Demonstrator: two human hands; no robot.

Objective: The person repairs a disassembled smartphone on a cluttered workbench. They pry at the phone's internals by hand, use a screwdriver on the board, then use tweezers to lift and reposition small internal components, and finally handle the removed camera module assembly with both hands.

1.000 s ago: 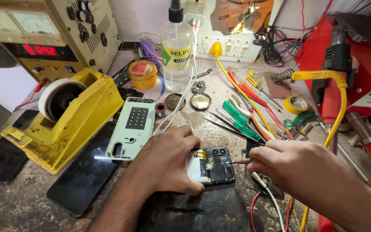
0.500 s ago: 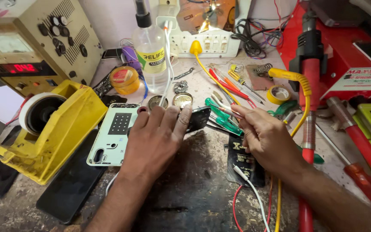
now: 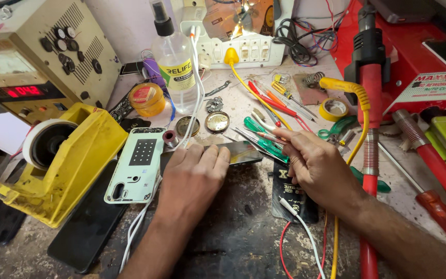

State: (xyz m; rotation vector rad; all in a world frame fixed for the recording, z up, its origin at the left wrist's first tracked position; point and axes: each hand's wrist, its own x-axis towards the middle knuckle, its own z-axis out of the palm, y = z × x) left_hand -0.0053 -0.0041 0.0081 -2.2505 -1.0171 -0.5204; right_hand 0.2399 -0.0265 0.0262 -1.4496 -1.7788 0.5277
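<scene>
— So, how do the 2 hands sit?

— Left hand [image 3: 194,175] lies palm down, fingers together and flat, fingertips pressing the near edge of the phone [image 3: 233,153]. Right hand [image 3: 313,165] is curled, its thumb and forefinger pinching tweezers [image 3: 256,140] whose tips point left.

— Where is the phone against them?

— It rests dark and tilted on the worn bench [image 3: 233,237], just beyond the left fingertips and just left of the right hand.

— Any packages or labels?

— A clear spray bottle [image 3: 176,67] with a yellow label stands at the back. A round orange tin [image 3: 147,98] sits left of it. A pale green back cover [image 3: 138,165] lies beside the left wrist, next to a yellow tape dispenser [image 3: 73,165].
</scene>
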